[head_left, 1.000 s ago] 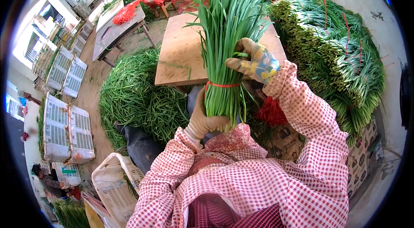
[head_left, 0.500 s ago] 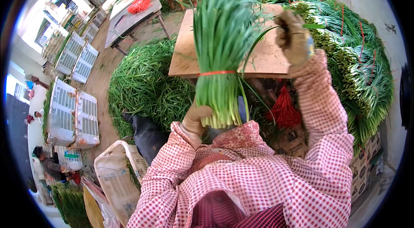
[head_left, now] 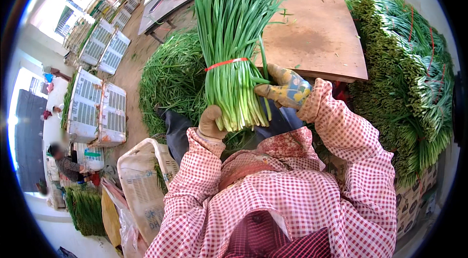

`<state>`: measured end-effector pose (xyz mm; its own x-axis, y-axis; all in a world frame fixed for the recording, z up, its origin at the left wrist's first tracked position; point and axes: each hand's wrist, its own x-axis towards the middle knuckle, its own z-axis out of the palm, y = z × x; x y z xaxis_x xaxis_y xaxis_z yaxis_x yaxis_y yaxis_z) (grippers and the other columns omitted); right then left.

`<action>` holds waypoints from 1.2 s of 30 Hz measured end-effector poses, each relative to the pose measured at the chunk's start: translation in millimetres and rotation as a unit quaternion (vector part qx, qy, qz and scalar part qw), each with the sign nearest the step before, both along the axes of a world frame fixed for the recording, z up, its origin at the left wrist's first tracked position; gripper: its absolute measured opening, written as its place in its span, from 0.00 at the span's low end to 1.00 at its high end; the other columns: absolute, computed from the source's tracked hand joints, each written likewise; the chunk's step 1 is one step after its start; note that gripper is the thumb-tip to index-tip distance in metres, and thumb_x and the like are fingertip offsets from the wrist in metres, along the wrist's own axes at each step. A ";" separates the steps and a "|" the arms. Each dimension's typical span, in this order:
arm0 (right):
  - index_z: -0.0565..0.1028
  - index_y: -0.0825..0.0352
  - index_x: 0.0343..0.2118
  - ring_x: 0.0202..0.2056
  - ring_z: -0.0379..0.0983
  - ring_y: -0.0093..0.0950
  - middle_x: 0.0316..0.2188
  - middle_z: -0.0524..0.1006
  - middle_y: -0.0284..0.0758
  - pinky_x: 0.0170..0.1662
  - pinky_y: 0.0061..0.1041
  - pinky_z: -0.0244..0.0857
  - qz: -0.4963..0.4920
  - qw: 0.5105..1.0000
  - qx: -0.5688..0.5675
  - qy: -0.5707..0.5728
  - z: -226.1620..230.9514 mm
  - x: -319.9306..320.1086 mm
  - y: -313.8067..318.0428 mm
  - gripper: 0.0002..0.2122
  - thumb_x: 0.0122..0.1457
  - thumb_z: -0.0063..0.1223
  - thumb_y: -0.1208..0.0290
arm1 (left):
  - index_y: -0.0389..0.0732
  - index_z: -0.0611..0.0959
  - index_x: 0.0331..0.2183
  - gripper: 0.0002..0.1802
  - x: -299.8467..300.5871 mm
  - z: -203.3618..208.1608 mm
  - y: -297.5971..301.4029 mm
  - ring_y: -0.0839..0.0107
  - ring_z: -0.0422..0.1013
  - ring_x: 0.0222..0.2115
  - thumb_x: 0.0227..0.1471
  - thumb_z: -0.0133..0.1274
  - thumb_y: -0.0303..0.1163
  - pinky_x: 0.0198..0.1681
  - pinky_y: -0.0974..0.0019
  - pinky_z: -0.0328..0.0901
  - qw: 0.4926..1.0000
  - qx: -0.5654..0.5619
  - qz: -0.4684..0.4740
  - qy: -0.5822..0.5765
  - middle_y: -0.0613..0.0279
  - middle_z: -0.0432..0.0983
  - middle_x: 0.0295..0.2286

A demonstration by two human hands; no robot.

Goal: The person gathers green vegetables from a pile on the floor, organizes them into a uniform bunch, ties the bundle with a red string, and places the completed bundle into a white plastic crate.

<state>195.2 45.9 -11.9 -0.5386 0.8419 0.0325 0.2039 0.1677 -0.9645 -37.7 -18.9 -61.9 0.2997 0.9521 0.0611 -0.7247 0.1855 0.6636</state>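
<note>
A bundle of garlic chives [head_left: 234, 24] stands up before me, pale stem ends toward me and long green leaves pointing away. A red tie [head_left: 225, 64] rings it above the stems. My left hand [head_left: 211, 122], in a tan glove, grips the bundle low on its left side; some of its fingers are hidden behind the stems. On the right side, my right hand [head_left: 283, 87], in a tan glove with a blue and yellow patterned back, pinches a loose chive leaf [head_left: 262, 58] against the bundle just below the tie.
A wooden board table [head_left: 317, 33] lies beyond my right hand. Tied chive bundles [head_left: 390, 82] are stacked along the right. Loose greens [head_left: 170, 77] heap on the floor at left, near a white plastic basket [head_left: 141, 185]. Another person [head_left: 68, 165] sits far left.
My right hand has come down and left from above the table to the bundle's right side. The bundle has shifted slightly left and tilted. The view has turned a little.
</note>
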 end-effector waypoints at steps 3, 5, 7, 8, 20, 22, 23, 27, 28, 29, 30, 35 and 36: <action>0.68 0.68 0.51 0.31 0.74 0.29 0.29 0.76 0.36 0.36 0.30 0.67 0.040 0.999 -0.016 0.006 0.6 -7.9 5.7 0.19 0.59 0.50 0.63 | 0.32 0.66 0.54 0.41 -10.5 -8.4 -6.3 0.55 0.68 0.49 0.41 0.64 0.38 0.52 0.50 0.66 1.000 0.002 0.028 -0.014 0.49 0.69 0.50; 0.70 0.68 0.47 0.27 0.72 0.26 0.26 0.75 0.34 0.32 0.27 0.66 0.035 0.999 0.009 -0.030 -1.2 -18.6 4.8 0.13 0.62 0.45 0.68 | 0.33 0.66 0.54 0.41 -15.3 -13.5 -8.9 0.54 0.68 0.49 0.42 0.64 0.39 0.52 0.50 0.65 0.998 0.003 0.027 -0.054 0.49 0.69 0.50; 0.71 0.67 0.42 0.29 0.73 0.39 0.26 0.75 0.41 0.32 0.32 0.66 -0.032 0.956 0.268 -0.119 -7.5 -35.3 4.3 0.10 0.61 0.45 0.69 | 0.35 0.68 0.53 0.39 -18.9 -15.6 -11.6 0.56 0.68 0.49 0.43 0.63 0.41 0.53 0.49 0.64 0.996 0.008 0.053 -0.074 0.51 0.69 0.50; 0.71 0.66 0.38 0.31 0.71 0.47 0.26 0.74 0.46 0.31 0.37 0.66 -0.023 0.962 0.253 -0.104 -10.3 -41.9 -0.9 0.08 0.58 0.48 0.71 | 0.36 0.69 0.53 0.38 -19.4 -19.0 -10.9 0.56 0.68 0.49 0.43 0.62 0.43 0.53 0.49 0.64 0.994 0.012 0.088 -0.065 0.52 0.69 0.50; 0.64 0.65 0.52 0.43 0.72 0.41 0.43 0.72 0.46 0.45 0.35 0.67 0.398 0.880 0.122 -0.227 -44.8 4.5 -70.5 0.23 0.53 0.53 0.67 | 0.48 0.74 0.48 0.38 -108.5 20.2 2.0 0.58 0.72 0.42 0.44 0.49 0.65 0.37 0.50 0.73 0.955 -0.004 0.296 -0.031 0.60 0.74 0.43; 0.62 0.66 0.56 0.47 0.70 0.40 0.48 0.70 0.45 0.50 0.35 0.65 0.425 0.860 0.093 -0.267 -30.1 -1.8 -66.2 0.27 0.53 0.54 0.65 | 0.47 0.74 0.48 0.38 -127.2 19.2 -4.4 0.58 0.73 0.41 0.42 0.53 0.64 0.37 0.51 0.73 0.952 -0.004 0.303 -0.047 0.59 0.74 0.43; 0.59 0.65 0.57 0.48 0.70 0.40 0.49 0.69 0.45 0.51 0.36 0.64 0.399 0.854 0.124 -0.310 -9.0 -10.3 -63.1 0.30 0.52 0.55 0.63 | 0.47 0.74 0.48 0.39 -129.4 21.7 -9.2 0.59 0.72 0.41 0.41 0.54 0.64 0.37 0.52 0.73 0.950 -0.004 0.311 -0.035 0.59 0.74 0.43; 0.63 0.65 0.55 0.47 0.70 0.40 0.46 0.71 0.45 0.50 0.36 0.66 0.241 0.928 0.250 -0.132 24.4 -39.6 -23.6 0.28 0.56 0.52 0.54 | 0.47 0.73 0.50 0.41 -112.0 33.0 -22.2 0.58 0.71 0.43 0.41 0.53 0.66 0.39 0.51 0.72 0.939 -0.038 0.340 -0.020 0.59 0.72 0.45; 0.64 0.67 0.52 0.44 0.72 0.40 0.47 0.71 0.46 0.47 0.36 0.67 0.182 0.957 0.192 -0.118 47.4 -56.0 -24.6 0.28 0.55 0.54 0.52 | 0.47 0.72 0.51 0.42 -107.8 31.0 -24.8 0.58 0.71 0.44 0.41 0.52 0.66 0.40 0.51 0.72 0.940 -0.038 0.339 -0.013 0.59 0.72 0.46; 0.66 0.67 0.50 0.42 0.73 0.39 0.44 0.73 0.45 0.45 0.35 0.69 0.132 0.976 0.155 -0.075 44.1 -72.7 -24.1 0.26 0.55 0.55 0.52 | 0.48 0.71 0.51 0.42 -102.6 31.0 -25.1 0.58 0.70 0.45 0.41 0.52 0.66 0.41 0.50 0.71 0.941 -0.036 0.336 -0.003 0.59 0.72 0.46; 0.67 0.67 0.48 0.39 0.74 0.39 0.41 0.75 0.46 0.42 0.35 0.69 0.137 0.977 0.141 -0.081 30.8 -89.3 -17.3 0.24 0.56 0.54 0.54 | 0.48 0.71 0.52 0.42 -95.3 30.4 -23.0 0.58 0.69 0.46 0.41 0.52 0.66 0.42 0.50 0.70 0.929 -0.032 0.369 -0.001 0.59 0.71 0.47; 0.70 0.66 0.31 0.25 0.72 0.39 0.23 0.74 0.40 0.29 0.34 0.65 0.164 0.969 0.183 -0.040 -7.7 -122.6 -37.8 0.09 0.60 0.48 0.65 | 0.40 0.70 0.52 0.38 -95.7 17.1 -31.7 0.57 0.69 0.47 0.46 0.53 0.56 0.49 0.49 0.66 0.932 0.042 0.359 -0.024 0.56 0.71 0.48; 0.71 0.65 0.29 0.22 0.70 0.33 0.21 0.72 0.37 0.25 0.32 0.62 0.190 0.972 0.124 0.066 -34.7 -111.1 -44.6 0.09 0.59 0.49 0.65 | 0.40 0.70 0.52 0.37 -97.1 17.4 -28.7 0.57 0.69 0.47 0.46 0.54 0.55 0.49 0.50 0.66 0.936 0.050 0.349 -0.006 0.56 0.72 0.47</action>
